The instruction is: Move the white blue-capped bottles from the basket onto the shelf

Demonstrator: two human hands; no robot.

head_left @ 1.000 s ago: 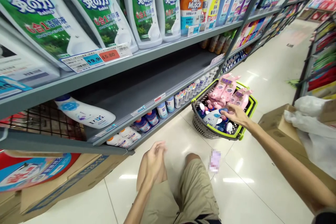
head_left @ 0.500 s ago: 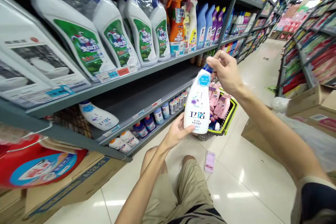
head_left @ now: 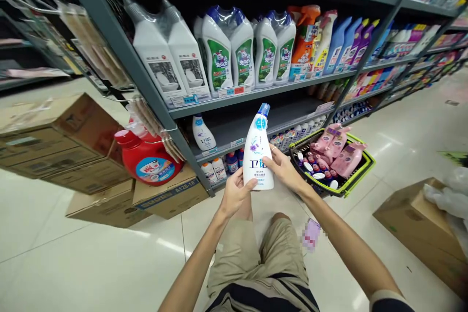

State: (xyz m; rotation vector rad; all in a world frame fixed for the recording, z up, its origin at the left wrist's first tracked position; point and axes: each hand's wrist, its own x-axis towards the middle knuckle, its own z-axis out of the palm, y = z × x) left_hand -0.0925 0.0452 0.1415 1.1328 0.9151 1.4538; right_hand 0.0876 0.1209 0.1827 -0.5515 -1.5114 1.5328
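Observation:
In front of me I hold a white toilet cleaner bottle [head_left: 259,156] with a blue cap, purple flowers and blue lettering, nearly upright. My left hand [head_left: 236,192] grips its lower left side, thumb across the front near the base. From the right, my right hand [head_left: 287,168] clasps the middle, thumb on the label. The fingers behind the bottle are hidden. A matching bottle [head_left: 203,134] stands at the left end of the low shelf [head_left: 234,122]. Right of my hands sits a black basket [head_left: 341,186] with a lime rim, holding pink packs [head_left: 347,158] and small capped bottles.
Cleaner bottles [head_left: 219,56] fill the shelf above. A red detergent jug [head_left: 148,158] stands on a cardboard box [head_left: 171,195] at left, beside stacked cartons [head_left: 54,136]. Another carton [head_left: 417,219] lies at right. A blurred purple item [head_left: 310,235] rests on the floor.
My right hand has come down from the bottle's cap to its middle. The bottle has shifted slightly left in view. The camera has turned left, bringing the stacked cartons into sight.

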